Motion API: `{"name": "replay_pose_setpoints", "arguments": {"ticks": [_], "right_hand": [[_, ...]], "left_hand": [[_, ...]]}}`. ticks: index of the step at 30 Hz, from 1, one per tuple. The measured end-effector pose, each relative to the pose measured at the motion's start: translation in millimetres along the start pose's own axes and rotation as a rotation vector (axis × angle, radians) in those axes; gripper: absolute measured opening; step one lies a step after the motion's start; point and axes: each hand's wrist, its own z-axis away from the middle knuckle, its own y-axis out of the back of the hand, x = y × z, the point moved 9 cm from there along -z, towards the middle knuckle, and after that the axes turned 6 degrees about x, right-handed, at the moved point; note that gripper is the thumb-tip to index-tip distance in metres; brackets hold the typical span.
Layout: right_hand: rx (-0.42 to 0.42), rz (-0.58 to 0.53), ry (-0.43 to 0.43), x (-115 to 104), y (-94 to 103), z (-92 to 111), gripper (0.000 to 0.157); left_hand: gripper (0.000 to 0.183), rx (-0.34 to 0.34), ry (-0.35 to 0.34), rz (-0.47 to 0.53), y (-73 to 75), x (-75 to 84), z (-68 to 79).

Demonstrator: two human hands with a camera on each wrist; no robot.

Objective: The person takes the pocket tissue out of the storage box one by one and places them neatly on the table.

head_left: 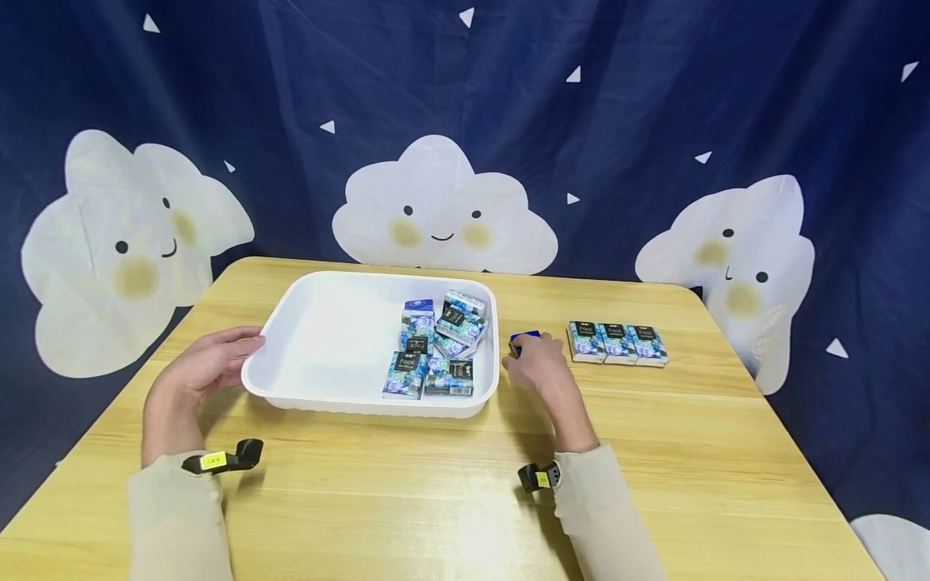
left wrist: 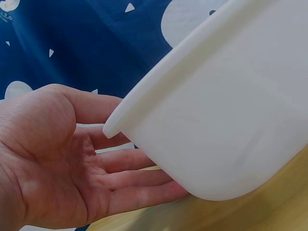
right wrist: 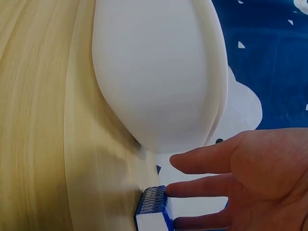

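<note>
My left hand (head_left: 211, 363) is at the left end of a white plastic tray (head_left: 320, 339). In the left wrist view its fingers stretch straight along the tray's outer wall (left wrist: 207, 120), fingertips against it. My right hand (head_left: 539, 363) reaches over a small blue pack (head_left: 525, 334) just off the tray's right end. In the right wrist view the fingers are extended, two fingertips at the edge of that pack (right wrist: 153, 211), with the thumb apart from it. In the head view the hand hides most of the pack. Several flower-printed tissue packs (head_left: 404, 379) lie in the tray's right half.
Three matching packs (head_left: 619, 343) stand side by side in a row on the wooden table (head_left: 407, 492), right of my right hand. Behind the table's far edge hangs a dark blue curtain (head_left: 407, 73) with white clouds.
</note>
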Motion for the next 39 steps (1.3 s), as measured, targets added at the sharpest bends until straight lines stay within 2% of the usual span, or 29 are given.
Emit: {"name": "replay_pose_setpoints", "arguments": {"ticks": [11, 26, 31, 39], "right_hand": [[-0.008, -0.015, 0.007, -1, -1.5, -2, 0.049], [-0.005, -0.047, -0.040, 21, -1.7, -8, 0.068], [0.005, -0.075, -0.056, 27, -0.3, -10, 0.069], [0.026, -0.034, -0.067, 28, 1.3, -12, 0.068]], "left_hand": [[0.075, 0.000, -0.003, 0.010, 0.2, 1.0, -0.7], [0.073, -0.002, -0.010, 0.004, -0.7, 1.4, -0.8], [0.074, -0.002, -0.002, 0.001, -0.2, 0.7, -1.6], [0.073, -0.007, -0.001, 0.012, -0.8, 0.7, -0.3]]}}
